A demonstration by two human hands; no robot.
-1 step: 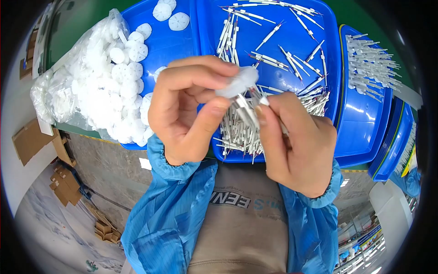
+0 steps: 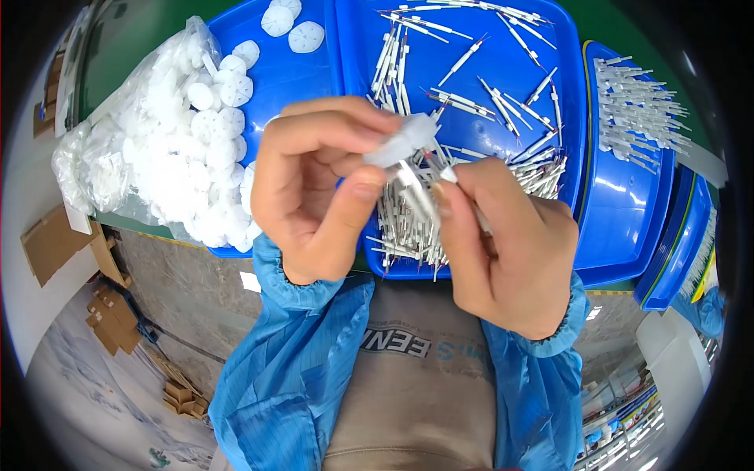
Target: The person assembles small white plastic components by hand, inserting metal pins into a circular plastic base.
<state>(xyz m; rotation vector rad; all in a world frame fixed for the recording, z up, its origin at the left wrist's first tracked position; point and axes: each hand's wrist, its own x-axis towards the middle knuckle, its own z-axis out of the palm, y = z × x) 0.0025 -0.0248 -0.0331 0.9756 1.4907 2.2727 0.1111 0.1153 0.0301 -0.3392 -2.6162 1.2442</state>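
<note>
Between its thumb and fingers, my left hand (image 2: 306, 184) pinches a round white plastic disc (image 2: 405, 141), tilted toward the right. A few thin white sticks (image 2: 418, 192) hang down from under the disc, blurred. My right hand (image 2: 514, 247) is closed on a thin white stick (image 2: 447, 173) with a dark reddish tip, which points up close to the disc's underside; I cannot tell whether it touches. Below both hands a blue tray (image 2: 569, 157) holds a dense pile of similar white sticks (image 2: 404, 235), with more scattered toward its far side.
At the left, a clear plastic bag (image 2: 110, 133) spills many white discs (image 2: 208, 125) onto another blue tray (image 2: 294, 82). On the right, a blue tray (image 2: 620, 212) carries bunched white stick assemblies (image 2: 640, 110). Cardboard boxes (image 2: 114, 318) stand at the lower left.
Both hands have shifted very slightly to the left, and the disc has tilted a little more edge-on. The grips stay the same.
</note>
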